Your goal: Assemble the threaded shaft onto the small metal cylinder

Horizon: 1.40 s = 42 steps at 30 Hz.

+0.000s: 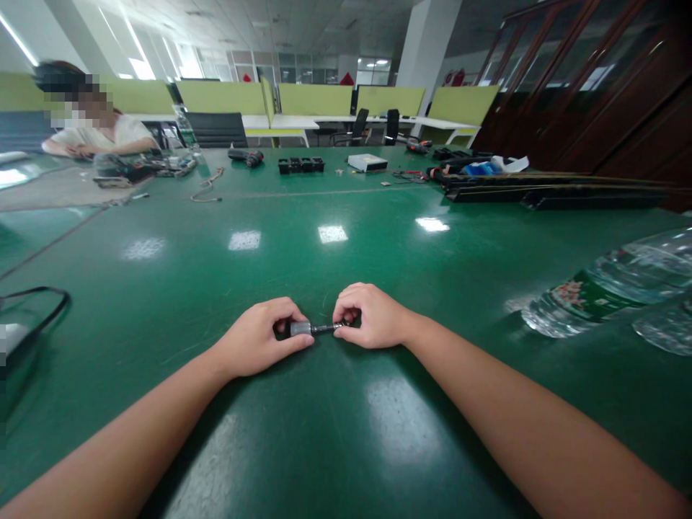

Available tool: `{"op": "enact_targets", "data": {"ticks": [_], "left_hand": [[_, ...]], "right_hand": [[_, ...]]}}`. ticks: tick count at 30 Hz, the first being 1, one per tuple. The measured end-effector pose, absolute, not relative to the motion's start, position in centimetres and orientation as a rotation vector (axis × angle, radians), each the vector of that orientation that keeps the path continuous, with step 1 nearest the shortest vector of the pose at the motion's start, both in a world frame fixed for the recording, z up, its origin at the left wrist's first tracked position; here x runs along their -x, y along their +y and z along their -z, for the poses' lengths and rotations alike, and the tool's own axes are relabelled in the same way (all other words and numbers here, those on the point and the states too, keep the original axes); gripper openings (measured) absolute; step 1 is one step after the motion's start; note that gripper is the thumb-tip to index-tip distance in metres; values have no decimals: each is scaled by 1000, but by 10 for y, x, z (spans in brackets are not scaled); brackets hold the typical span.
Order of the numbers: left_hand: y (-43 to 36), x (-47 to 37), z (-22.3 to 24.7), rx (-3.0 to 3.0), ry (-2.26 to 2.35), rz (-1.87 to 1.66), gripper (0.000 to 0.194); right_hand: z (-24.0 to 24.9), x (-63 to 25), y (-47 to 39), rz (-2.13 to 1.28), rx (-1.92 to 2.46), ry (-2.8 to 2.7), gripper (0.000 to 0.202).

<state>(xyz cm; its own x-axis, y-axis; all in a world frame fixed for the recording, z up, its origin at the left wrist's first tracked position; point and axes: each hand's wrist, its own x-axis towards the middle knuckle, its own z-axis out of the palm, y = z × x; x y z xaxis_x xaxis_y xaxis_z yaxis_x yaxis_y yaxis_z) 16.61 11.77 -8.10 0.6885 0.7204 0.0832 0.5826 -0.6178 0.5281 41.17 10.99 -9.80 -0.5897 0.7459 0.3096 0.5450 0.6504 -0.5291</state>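
Near the middle of the green table [335, 270], my left hand [264, 337] has its thumb and fingers closed round a small grey metal cylinder [300, 329]. A thin dark shaft [323, 329] extends from the cylinder toward the right. My right hand [373, 317] pinches the far end of that shaft between thumb and fingers; whatever small piece sits at the tip is mostly covered by the fingertips. Cylinder and shaft lie level, close to the tabletop, bridging the short gap between my hands.
Clear water bottles [600, 288] lie at the right. A black cable [54, 290] is at the left edge. Across the far side are a power drill [246, 156], black blocks [301, 165], a white box [367, 162] and long black rails [486, 189]. A person [102, 130] sits back left.
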Motion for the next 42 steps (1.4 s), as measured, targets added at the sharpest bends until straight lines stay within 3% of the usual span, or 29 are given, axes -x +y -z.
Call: {"op": "enact_targets", "data": {"ticks": [7, 21, 28, 42], "left_hand": [[117, -164, 82, -2420, 1007, -406, 24], [118, -166, 83, -2423, 1007, -421, 24], [118, -167, 82, -2429, 1013, -418, 24], [118, -167, 83, -2410, 995, -422, 26]], "right_hand": [[100, -426, 117, -578, 1150, -2260, 4], [97, -413, 110, -584, 1005, -2342, 5], [98, -399, 103, -713, 983, -2291, 29], [99, -398, 103, -649, 978, -2312, 15]]}}
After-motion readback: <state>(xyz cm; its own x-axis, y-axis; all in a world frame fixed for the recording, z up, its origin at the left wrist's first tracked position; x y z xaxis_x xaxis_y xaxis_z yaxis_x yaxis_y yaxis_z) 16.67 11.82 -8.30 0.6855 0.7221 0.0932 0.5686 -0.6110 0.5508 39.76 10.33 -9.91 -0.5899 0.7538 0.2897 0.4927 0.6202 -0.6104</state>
